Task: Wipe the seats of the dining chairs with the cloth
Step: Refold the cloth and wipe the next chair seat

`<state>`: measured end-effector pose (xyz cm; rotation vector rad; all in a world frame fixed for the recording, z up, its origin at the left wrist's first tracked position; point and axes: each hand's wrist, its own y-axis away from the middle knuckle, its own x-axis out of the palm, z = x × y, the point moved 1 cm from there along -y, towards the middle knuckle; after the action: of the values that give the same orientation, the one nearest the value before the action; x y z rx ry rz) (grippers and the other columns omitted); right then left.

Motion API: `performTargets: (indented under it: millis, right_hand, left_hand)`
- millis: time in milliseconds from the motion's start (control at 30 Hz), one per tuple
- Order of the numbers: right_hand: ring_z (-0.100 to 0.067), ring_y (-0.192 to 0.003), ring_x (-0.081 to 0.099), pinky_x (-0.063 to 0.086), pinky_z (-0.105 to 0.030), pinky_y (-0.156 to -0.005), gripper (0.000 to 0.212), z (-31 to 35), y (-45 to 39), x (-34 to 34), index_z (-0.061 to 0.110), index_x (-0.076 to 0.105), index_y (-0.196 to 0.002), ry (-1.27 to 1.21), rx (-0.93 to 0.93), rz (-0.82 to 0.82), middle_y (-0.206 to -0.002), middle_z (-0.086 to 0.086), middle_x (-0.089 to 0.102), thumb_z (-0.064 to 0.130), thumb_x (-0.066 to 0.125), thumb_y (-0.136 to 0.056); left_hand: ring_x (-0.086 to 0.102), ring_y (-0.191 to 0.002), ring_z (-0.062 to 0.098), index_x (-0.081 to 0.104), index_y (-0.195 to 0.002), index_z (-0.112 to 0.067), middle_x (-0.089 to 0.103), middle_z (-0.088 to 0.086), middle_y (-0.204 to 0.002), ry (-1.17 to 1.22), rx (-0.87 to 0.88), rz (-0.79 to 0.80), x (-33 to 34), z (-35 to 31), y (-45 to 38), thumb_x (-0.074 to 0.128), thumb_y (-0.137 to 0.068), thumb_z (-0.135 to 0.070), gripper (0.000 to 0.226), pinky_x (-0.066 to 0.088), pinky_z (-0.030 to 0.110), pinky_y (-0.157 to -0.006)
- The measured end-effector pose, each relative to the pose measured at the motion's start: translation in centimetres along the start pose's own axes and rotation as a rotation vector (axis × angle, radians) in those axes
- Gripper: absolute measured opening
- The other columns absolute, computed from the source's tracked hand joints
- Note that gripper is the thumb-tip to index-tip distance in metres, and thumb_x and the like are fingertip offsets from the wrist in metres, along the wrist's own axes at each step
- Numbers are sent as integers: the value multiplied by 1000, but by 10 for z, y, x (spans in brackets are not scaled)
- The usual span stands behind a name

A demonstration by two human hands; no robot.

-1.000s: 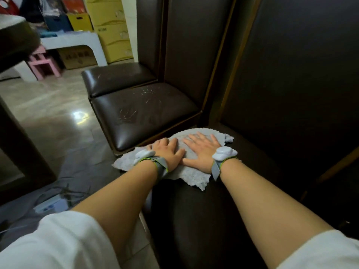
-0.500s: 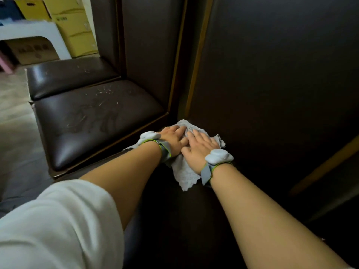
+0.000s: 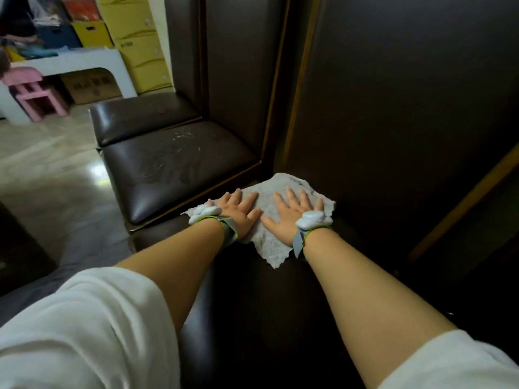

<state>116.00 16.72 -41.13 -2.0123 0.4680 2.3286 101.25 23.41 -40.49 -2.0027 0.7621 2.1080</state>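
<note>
Cloth (image 3: 269,209), pale grey: spread flat on the nearest dark chair seat (image 3: 252,304), by its backrest. Left hand (image 3: 238,210) and right hand (image 3: 292,217): side by side, fingers straight, palms pressing the cloth.

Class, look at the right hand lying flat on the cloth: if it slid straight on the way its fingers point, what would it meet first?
Probably the chair backrest just beyond the cloth; the right hand points toward it.
</note>
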Motion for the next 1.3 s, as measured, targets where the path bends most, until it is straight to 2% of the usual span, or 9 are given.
performTargets:
  millis: [133,367,567,667,767,867,1033,1167,1300]
  right_hand:
    - [-31,-147,-15,-8,-65,-110,80,36,43,13,36,-4,-152,24,-17,-16,-162,2,-11,74,16,-84]
    - [-35,-146,-16,-11,-67,-108,75,88,121,34,41,-5,-150,24,-77,-14,-162,-2,-10,73,16,-86]
    - [-39,-145,-17,-12,-69,-107,73,128,191,52,40,-8,-150,29,-115,-35,-161,-6,-12,69,18,-88]
    - [-39,-144,-19,-11,-70,-106,72,150,212,62,38,-9,-150,120,-191,-30,-161,-6,-13,62,24,-90]
    - [-33,-145,-19,-11,-67,-109,68,154,198,58,41,-2,-150,122,-264,4,-161,1,-13,55,26,-90]
    - [-25,-147,-17,-10,-64,-111,59,160,174,52,43,10,-149,27,-266,42,-161,9,-10,49,23,-91]
    - [-27,-147,-17,-7,-66,-110,62,181,133,48,42,2,-150,101,-286,9,-161,8,-11,52,23,-93]
    - [-28,-147,-17,-6,-67,-109,69,197,99,43,40,-2,-151,132,-292,15,-161,7,-11,61,25,-90]
    - [-28,-147,-16,-8,-67,-108,74,206,74,45,39,0,-151,127,-305,2,-162,6,-9,66,25,-88]
  left_hand:
    - [-3,-148,25,-4,-147,-47,-5,-3,-161,31,-20,-42,16,26,49,17,-94,-62,59,-2,59,-115]
    - [-7,-148,23,-1,-146,-51,-8,-5,-161,101,-21,-104,44,63,130,21,-94,-62,58,-2,58,-115]
    - [-19,-145,22,-4,-147,-46,-22,-7,-157,395,-11,-117,83,83,207,25,-98,-54,58,-3,53,-118]
    - [-15,-146,16,-1,-148,-45,-18,-10,-158,499,-35,-101,95,95,232,27,-99,-51,57,-7,51,-116]
    - [-6,-148,18,12,-151,-34,-3,-6,-161,613,-69,-159,82,95,223,28,-100,-47,55,-5,48,-117]
    - [-6,-148,23,12,-152,-22,-1,2,-161,697,-109,-184,71,96,199,29,-101,-42,57,0,46,-119]
    - [-9,-147,25,6,-152,-14,-5,6,-161,758,-215,-191,63,116,153,28,-102,-37,60,-1,41,-120]
    - [0,-148,24,11,-151,-4,5,14,-160,653,-270,-243,56,135,114,26,-101,-29,57,-4,33,-119]
    - [9,-146,27,16,-149,-3,14,16,-158,610,-326,-244,61,155,81,28,-98,-31,60,3,35,-120]
